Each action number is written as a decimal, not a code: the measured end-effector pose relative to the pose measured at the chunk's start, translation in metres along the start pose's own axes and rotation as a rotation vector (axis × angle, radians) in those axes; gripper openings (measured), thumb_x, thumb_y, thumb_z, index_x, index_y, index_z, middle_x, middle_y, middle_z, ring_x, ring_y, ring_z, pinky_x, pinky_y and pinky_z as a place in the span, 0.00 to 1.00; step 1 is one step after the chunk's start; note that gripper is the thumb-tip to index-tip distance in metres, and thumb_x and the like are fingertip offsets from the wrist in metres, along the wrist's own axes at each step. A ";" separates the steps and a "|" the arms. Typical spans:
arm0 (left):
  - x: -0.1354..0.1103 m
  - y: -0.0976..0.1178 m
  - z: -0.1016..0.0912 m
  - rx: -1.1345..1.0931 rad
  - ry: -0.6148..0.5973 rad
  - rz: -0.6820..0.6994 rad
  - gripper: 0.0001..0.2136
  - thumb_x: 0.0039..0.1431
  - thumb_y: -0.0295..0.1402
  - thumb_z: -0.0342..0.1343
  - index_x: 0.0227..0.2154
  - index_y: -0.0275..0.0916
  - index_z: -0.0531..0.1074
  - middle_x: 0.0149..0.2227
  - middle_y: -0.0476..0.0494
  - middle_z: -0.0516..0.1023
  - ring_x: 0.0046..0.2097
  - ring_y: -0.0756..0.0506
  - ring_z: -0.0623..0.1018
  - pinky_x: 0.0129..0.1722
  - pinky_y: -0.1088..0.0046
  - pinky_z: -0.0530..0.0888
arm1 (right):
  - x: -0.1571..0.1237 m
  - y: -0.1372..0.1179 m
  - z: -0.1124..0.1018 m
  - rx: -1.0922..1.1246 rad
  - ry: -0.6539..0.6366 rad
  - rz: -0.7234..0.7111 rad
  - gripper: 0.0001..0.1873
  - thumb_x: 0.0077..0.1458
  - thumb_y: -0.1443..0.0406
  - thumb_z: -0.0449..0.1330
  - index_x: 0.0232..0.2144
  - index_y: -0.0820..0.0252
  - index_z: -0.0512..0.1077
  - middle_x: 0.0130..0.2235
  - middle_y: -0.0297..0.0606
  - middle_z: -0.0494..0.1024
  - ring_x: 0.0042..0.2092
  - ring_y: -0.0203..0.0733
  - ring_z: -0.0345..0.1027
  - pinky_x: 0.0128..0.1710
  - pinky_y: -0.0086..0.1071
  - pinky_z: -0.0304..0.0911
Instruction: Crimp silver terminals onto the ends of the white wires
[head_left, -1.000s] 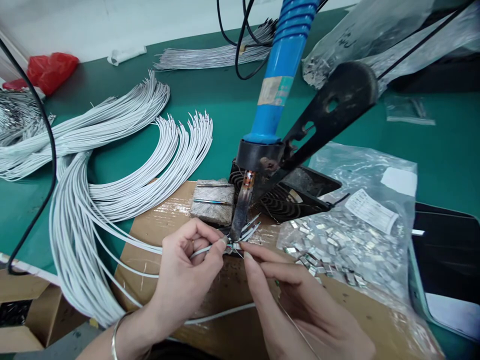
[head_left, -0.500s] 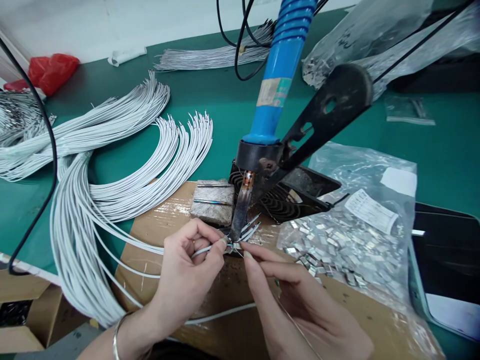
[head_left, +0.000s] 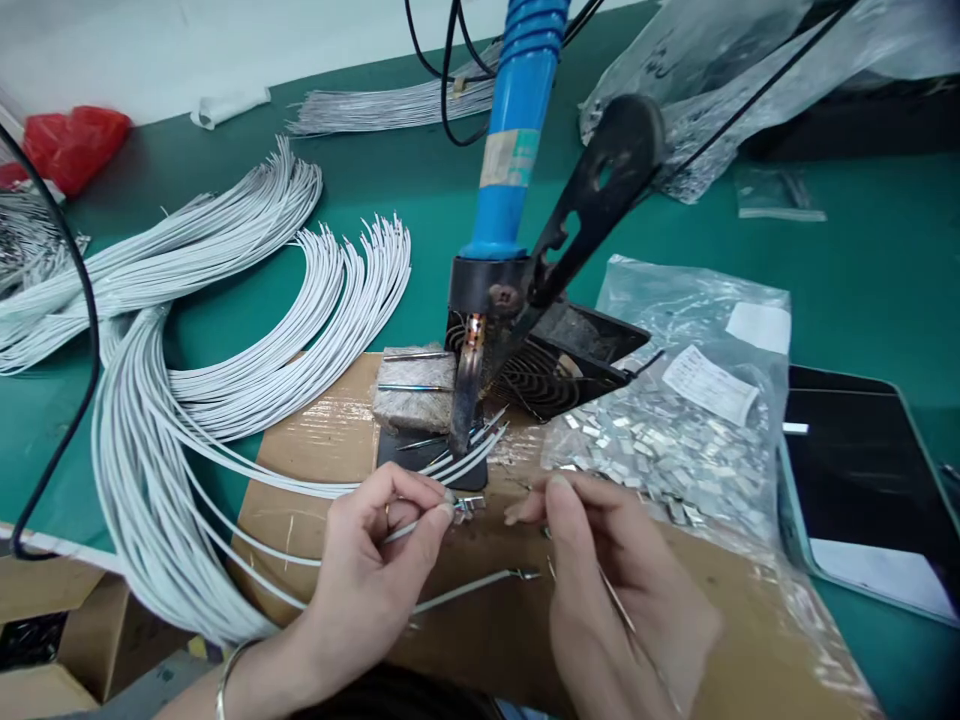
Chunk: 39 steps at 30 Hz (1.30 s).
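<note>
My left hand [head_left: 375,565] pinches a white wire [head_left: 401,533] between thumb and fingertips. At that wire's end, just past the fingertips, sits a small shiny metal piece [head_left: 470,505]. My right hand [head_left: 626,590], to the right and apart from it, is closed on a thin silvery solder wire [head_left: 616,603] that runs down across the palm. Above both hands, a blue-handled soldering iron [head_left: 510,165] stands in a black holder [head_left: 592,195], its dark tip [head_left: 465,405] pointing down. Several white wire ends [head_left: 472,455] lie beneath the tip. Another wire with a metal end [head_left: 525,574] lies between my hands.
Large bundles of white wires [head_left: 150,400] fill the left side. A grey pad [head_left: 412,400] sits beside the iron. On the right lie a plastic bag of small metal pieces [head_left: 652,450] and a dark phone-like device [head_left: 862,470]. Cardboard [head_left: 300,460] covers the green table [head_left: 675,240].
The wire's metal end has come away from under the iron's tip, slightly down. My right hand has moved right, away from my left hand. The whole view has shifted a little.
</note>
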<state>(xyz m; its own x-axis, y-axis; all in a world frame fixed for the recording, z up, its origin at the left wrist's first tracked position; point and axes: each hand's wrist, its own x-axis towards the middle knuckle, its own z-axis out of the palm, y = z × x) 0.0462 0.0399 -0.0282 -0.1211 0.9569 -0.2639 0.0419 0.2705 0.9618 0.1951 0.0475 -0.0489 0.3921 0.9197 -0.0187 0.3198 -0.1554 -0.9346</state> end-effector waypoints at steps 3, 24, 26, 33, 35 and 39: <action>-0.005 -0.001 -0.003 0.020 -0.037 -0.015 0.07 0.65 0.32 0.61 0.30 0.37 0.74 0.30 0.47 0.78 0.26 0.53 0.65 0.25 0.78 0.61 | -0.003 -0.001 -0.003 0.001 -0.179 -0.062 0.16 0.67 0.55 0.60 0.30 0.54 0.78 0.27 0.30 0.77 0.30 0.36 0.71 0.32 0.25 0.65; -0.035 -0.013 -0.018 0.006 -0.156 -0.074 0.11 0.67 0.39 0.62 0.32 0.38 0.73 0.23 0.53 0.70 0.24 0.53 0.64 0.24 0.80 0.60 | -0.027 0.001 -0.004 0.383 -0.358 0.095 0.16 0.60 0.59 0.66 0.22 0.57 0.74 0.20 0.27 0.65 0.23 0.33 0.55 0.23 0.26 0.54; -0.038 -0.014 -0.019 0.016 -0.153 -0.066 0.11 0.67 0.39 0.62 0.32 0.38 0.74 0.22 0.53 0.70 0.24 0.53 0.64 0.24 0.80 0.60 | -0.029 0.001 -0.004 0.401 -0.363 0.126 0.17 0.60 0.58 0.66 0.21 0.57 0.73 0.20 0.27 0.64 0.23 0.32 0.54 0.23 0.26 0.53; -0.045 -0.013 -0.019 0.038 -0.137 -0.055 0.10 0.66 0.39 0.63 0.32 0.38 0.75 0.23 0.52 0.71 0.25 0.53 0.66 0.25 0.80 0.62 | -0.034 -0.004 -0.007 0.439 -0.365 0.224 0.19 0.60 0.56 0.66 0.21 0.58 0.72 0.20 0.26 0.63 0.25 0.33 0.53 0.26 0.27 0.54; -0.046 -0.013 -0.019 0.049 -0.137 -0.055 0.10 0.66 0.39 0.62 0.32 0.39 0.74 0.23 0.53 0.70 0.25 0.52 0.66 0.25 0.80 0.62 | -0.035 -0.003 -0.006 0.450 -0.371 0.228 0.20 0.59 0.55 0.67 0.21 0.58 0.72 0.20 0.26 0.63 0.24 0.32 0.53 0.25 0.27 0.54; -0.047 -0.012 -0.019 0.090 -0.135 -0.038 0.10 0.67 0.38 0.62 0.32 0.39 0.74 0.23 0.53 0.70 0.25 0.52 0.65 0.25 0.79 0.63 | -0.038 0.001 -0.004 0.464 -0.367 0.256 0.20 0.59 0.54 0.68 0.21 0.59 0.72 0.20 0.27 0.65 0.24 0.32 0.56 0.24 0.27 0.55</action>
<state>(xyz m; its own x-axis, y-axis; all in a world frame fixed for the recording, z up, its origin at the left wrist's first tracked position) 0.0323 -0.0105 -0.0262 0.0094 0.9496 -0.3132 0.1291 0.3095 0.9421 0.1840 0.0108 -0.0474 0.0595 0.9504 -0.3052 -0.1833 -0.2902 -0.9393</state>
